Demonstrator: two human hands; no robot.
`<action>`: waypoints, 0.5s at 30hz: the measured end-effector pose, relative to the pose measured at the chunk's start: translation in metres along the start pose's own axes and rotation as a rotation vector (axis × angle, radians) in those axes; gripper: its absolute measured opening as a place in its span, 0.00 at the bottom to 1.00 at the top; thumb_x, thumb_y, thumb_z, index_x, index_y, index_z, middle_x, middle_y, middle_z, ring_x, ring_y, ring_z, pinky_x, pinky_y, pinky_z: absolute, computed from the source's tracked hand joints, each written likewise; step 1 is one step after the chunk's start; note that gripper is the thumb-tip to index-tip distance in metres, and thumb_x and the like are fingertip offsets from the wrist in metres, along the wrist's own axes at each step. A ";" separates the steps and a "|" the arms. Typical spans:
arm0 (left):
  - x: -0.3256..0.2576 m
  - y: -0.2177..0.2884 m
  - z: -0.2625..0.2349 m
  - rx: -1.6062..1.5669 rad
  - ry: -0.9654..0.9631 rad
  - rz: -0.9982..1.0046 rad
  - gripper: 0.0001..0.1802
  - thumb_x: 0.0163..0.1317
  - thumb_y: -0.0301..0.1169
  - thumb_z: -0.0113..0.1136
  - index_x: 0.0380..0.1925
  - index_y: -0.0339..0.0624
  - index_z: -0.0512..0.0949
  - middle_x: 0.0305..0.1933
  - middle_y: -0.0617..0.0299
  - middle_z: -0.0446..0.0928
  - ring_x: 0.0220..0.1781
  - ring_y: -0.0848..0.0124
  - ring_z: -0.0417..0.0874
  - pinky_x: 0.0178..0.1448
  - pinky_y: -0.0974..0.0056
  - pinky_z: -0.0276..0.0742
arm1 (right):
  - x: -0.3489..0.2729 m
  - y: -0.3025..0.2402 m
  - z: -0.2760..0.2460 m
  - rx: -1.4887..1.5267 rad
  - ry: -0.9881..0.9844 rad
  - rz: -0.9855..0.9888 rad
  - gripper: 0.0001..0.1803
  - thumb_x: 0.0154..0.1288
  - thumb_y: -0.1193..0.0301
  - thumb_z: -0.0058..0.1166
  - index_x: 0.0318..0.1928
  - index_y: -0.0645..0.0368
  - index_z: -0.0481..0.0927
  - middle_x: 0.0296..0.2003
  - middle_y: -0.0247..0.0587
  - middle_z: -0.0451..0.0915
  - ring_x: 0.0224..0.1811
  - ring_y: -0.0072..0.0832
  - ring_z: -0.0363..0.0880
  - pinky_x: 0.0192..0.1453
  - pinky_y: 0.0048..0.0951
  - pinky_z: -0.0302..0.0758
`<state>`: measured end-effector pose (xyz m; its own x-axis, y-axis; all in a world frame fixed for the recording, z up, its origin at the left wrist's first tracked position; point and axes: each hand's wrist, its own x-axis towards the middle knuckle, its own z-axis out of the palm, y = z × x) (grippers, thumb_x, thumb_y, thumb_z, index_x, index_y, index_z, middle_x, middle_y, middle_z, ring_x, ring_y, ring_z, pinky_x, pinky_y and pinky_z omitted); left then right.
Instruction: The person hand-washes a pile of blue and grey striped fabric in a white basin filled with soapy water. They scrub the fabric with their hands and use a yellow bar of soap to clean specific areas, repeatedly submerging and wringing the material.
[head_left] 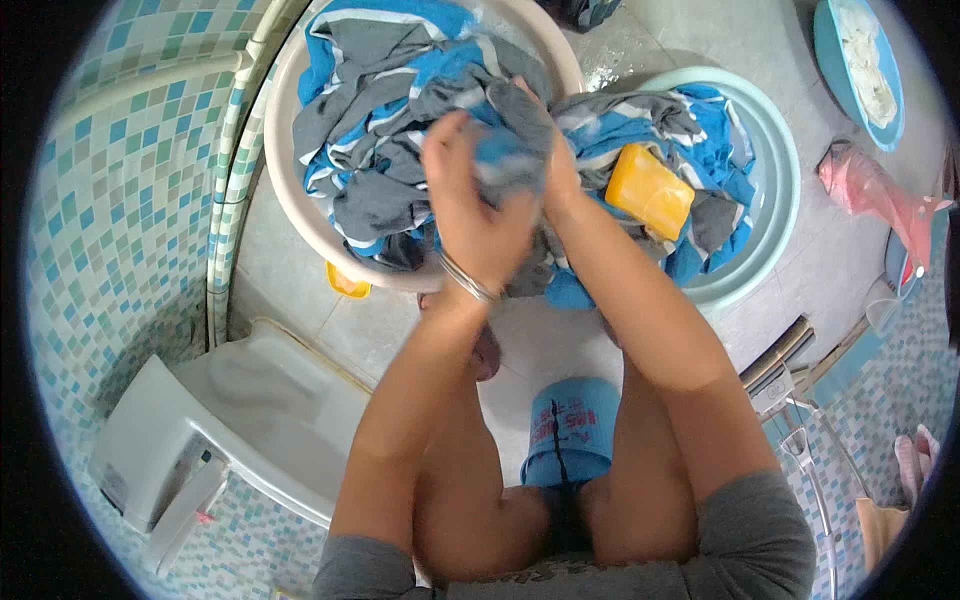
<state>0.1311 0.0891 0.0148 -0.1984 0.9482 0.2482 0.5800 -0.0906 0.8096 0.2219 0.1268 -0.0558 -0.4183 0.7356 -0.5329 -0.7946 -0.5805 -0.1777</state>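
A large wet-looking cloth (385, 150) with blue, grey and white stripes is heaped in a cream basin (283, 185) and spreads across into a light-blue basin (780, 190) on the right. My left hand (482, 225), with bangles at its wrist, closes around a bunched part of it over the cream basin's right side; motion blurs that hand. From the other side, my right hand (560, 165) grips the same bunch, its fingers partly hidden behind the cloth. A yellow bar of soap (650, 192) lies on the cloth in the light-blue basin, beside my right forearm.
An upturned blue bucket (572, 430) is between my legs. At the left stands a white toilet (270, 390) near a tiled wall with pipes (228, 190). Another blue basin (825, 60) holds white stuff at the upper right. Pink plastic (880, 195) lies below it.
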 end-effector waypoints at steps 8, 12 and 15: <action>0.016 -0.031 -0.015 -0.279 0.158 -0.525 0.12 0.51 0.27 0.58 0.35 0.33 0.74 0.35 0.53 0.75 0.37 0.61 0.77 0.43 0.62 0.73 | -0.029 0.033 0.029 -0.800 0.341 -0.242 0.14 0.69 0.67 0.42 0.40 0.65 0.77 0.31 0.39 0.78 0.34 0.28 0.76 0.39 0.33 0.71; -0.012 0.011 -0.003 -0.170 0.036 -0.202 0.09 0.52 0.25 0.56 0.33 0.33 0.74 0.28 0.60 0.75 0.31 0.69 0.74 0.40 0.66 0.71 | -0.024 0.029 -0.011 -0.415 0.328 -0.183 0.16 0.69 0.64 0.43 0.47 0.63 0.76 0.40 0.38 0.78 0.42 0.26 0.76 0.48 0.30 0.72; 0.016 -0.019 -0.021 -0.209 0.065 -0.473 0.08 0.52 0.29 0.59 0.25 0.34 0.76 0.21 0.64 0.75 0.23 0.73 0.73 0.30 0.67 0.71 | -0.028 0.029 -0.006 -0.398 0.229 -0.029 0.17 0.66 0.65 0.44 0.50 0.62 0.76 0.46 0.36 0.78 0.45 0.26 0.76 0.53 0.29 0.73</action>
<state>0.1002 0.0999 0.0145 -0.4535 0.8797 -0.1431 0.2462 0.2780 0.9285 0.2134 0.0872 -0.0513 -0.2548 0.6830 -0.6845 -0.5549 -0.6830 -0.4749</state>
